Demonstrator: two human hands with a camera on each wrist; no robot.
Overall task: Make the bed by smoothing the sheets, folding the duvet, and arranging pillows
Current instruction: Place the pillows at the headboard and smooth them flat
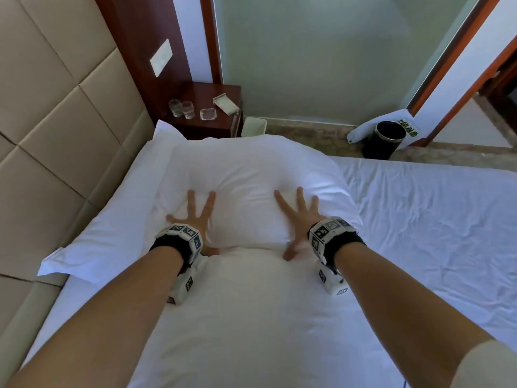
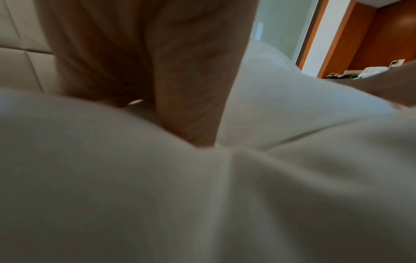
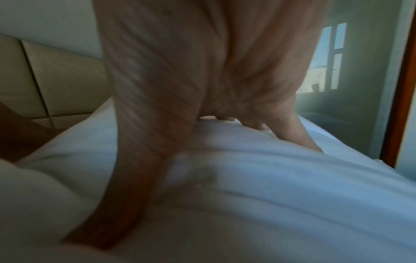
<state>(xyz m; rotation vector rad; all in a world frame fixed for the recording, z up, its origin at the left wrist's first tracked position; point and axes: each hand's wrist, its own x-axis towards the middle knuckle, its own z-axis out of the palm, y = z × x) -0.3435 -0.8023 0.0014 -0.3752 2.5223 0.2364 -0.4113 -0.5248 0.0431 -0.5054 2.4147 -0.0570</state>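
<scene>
A plump white pillow (image 1: 246,175) lies at the head of the bed, on top of a flatter white pillow (image 1: 112,233) that sticks out to its left. A second white pillow or duvet fold (image 1: 246,303) bulges in front of them. My left hand (image 1: 195,217) presses flat on the top pillow's near left part, fingers spread. My right hand (image 1: 296,219) presses its near right part the same way. In the left wrist view my left hand (image 2: 157,71) sinks into white fabric (image 2: 202,195). In the right wrist view my right hand (image 3: 202,80) pushes into the pillow (image 3: 247,178).
A wrinkled white sheet (image 1: 433,219) covers the mattress to the right. A beige padded headboard (image 1: 50,107) stands on the left. The wooden nightstand (image 1: 212,119) holds two glasses (image 1: 181,109) and an ashtray. A white bin (image 1: 253,127) and a black bin (image 1: 383,140) stand on the floor.
</scene>
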